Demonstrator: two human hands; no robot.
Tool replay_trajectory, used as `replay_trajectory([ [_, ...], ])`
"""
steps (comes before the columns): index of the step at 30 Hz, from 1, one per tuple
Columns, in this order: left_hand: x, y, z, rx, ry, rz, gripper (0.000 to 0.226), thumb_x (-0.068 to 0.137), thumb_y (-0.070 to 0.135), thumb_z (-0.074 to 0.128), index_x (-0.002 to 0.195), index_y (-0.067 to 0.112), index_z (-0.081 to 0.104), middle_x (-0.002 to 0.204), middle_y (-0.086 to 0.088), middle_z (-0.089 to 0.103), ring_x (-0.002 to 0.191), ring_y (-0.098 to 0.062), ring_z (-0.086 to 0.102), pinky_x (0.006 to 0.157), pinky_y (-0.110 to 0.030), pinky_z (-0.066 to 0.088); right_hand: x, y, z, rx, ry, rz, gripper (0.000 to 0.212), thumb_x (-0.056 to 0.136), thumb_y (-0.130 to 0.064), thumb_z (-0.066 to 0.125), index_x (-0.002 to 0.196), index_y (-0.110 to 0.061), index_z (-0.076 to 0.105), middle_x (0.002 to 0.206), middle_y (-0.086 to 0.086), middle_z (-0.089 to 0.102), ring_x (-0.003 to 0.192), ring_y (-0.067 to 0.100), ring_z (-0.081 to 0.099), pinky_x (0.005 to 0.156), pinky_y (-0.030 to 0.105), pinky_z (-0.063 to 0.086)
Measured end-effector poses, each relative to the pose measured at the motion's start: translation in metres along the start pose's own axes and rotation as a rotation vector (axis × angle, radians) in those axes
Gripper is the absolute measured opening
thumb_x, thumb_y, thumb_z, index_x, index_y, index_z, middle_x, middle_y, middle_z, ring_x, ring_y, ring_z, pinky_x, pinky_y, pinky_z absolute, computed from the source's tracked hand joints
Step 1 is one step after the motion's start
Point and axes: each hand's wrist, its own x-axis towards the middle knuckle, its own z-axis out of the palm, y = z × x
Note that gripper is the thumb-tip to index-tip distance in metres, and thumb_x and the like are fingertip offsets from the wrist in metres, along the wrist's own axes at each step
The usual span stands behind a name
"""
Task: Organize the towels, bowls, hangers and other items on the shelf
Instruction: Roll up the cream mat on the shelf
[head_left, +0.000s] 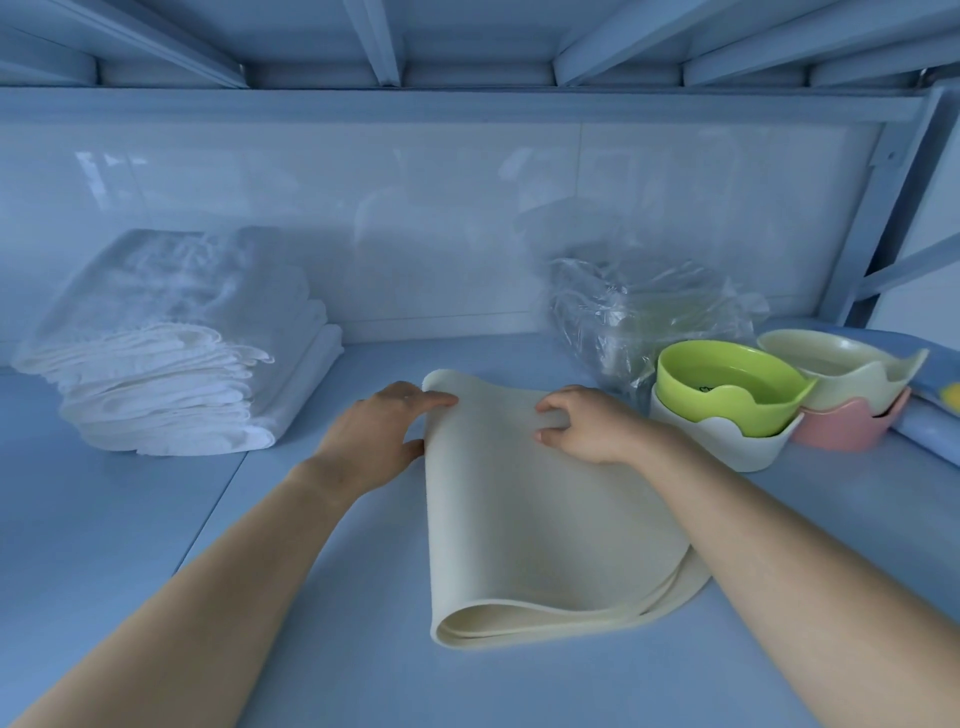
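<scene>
Nearest the lens, two bare forearms are seen reaching over the blue shelf (156, 571) to one folded cream mat (545, 519), which lies flat at centre with its rounded fold toward the near edge; at least two layers are seen there. The left hand (374, 441) is noted grasping the mat's far left corner, fingers over the lifted edge and thumb against its side. The right hand (587, 426) is set on the mat's far right part with fingers curled; whether a layer is pinched cannot be told. Open shelf surface is recorded left of the mat and along the near edge. One towel stack (171, 379) is placed at far left against the glossy back panel (415, 208), well apart from the mat; its layers cannot be counted. Four bowls are counted at right, in two stacks of two: green bowl (727, 384) in white bowl (727, 447), pale bowl (841, 364) in pink bowl (852, 428). One clear plastic bag (639, 312) is seen behind them, contents unclear. One blue item (935, 400) is cut off at the right edge.
</scene>
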Motion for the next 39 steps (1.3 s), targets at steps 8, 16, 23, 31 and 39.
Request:
replay_trajectory([
  [8,0.003,0.006,0.001,-0.241,-0.016,-0.096,0.059,0.089,0.001,0.033,0.129,0.04,0.051,0.098,0.004,0.064,0.094,-0.019,0.061,0.085,-0.032,0.05,0.0,0.002,0.001,0.01,-0.01,0.026,0.056,0.086,-0.049,0.057,0.134,-0.023,0.047,0.145,-0.003,0.039,0.132,0.015,0.038,0.105,0.024,0.028],
  [16,0.009,0.029,-0.004,-0.396,-0.014,-0.259,0.04,0.088,0.036,0.05,0.127,0.041,0.051,0.091,0.014,0.055,0.072,0.001,0.054,0.057,-0.01,0.033,-0.001,0.002,0.001,0.028,-0.009,0.04,0.055,0.085,-0.049,0.058,0.134,-0.025,0.048,0.146,-0.005,0.039,0.13,0.014,0.041,0.1,0.022,0.032],
  [23,0.015,0.038,-0.004,-0.523,0.103,-0.258,0.049,0.081,0.007,0.053,0.123,0.033,0.058,0.114,0.004,0.059,0.094,-0.013,0.056,0.071,-0.02,0.042,-0.007,-0.002,0.001,0.04,0.003,0.052,0.05,0.086,-0.047,0.057,0.132,-0.029,0.049,0.141,-0.006,0.047,0.127,0.016,0.045,0.099,0.023,0.036],
  [31,0.046,0.034,-0.011,-0.492,0.259,-0.096,0.049,0.081,0.001,0.053,0.118,0.033,0.063,0.118,0.004,0.06,0.099,-0.017,0.059,0.084,-0.023,0.045,-0.009,-0.001,-0.018,0.013,0.055,-0.014,0.053,0.087,-0.044,0.058,0.135,-0.028,0.045,0.146,-0.008,0.04,0.134,0.014,0.037,0.11,0.028,0.029],
  [39,0.091,0.025,-0.004,-0.515,0.372,-0.087,0.048,0.078,-0.005,0.052,0.112,0.025,0.067,0.117,0.001,0.063,0.101,-0.021,0.059,0.085,-0.015,0.04,0.019,-0.008,-0.035,-0.082,0.115,-0.03,0.056,0.088,-0.041,0.057,0.139,-0.023,0.041,0.149,-0.007,0.034,0.137,0.014,0.033,0.112,0.025,0.026],
])
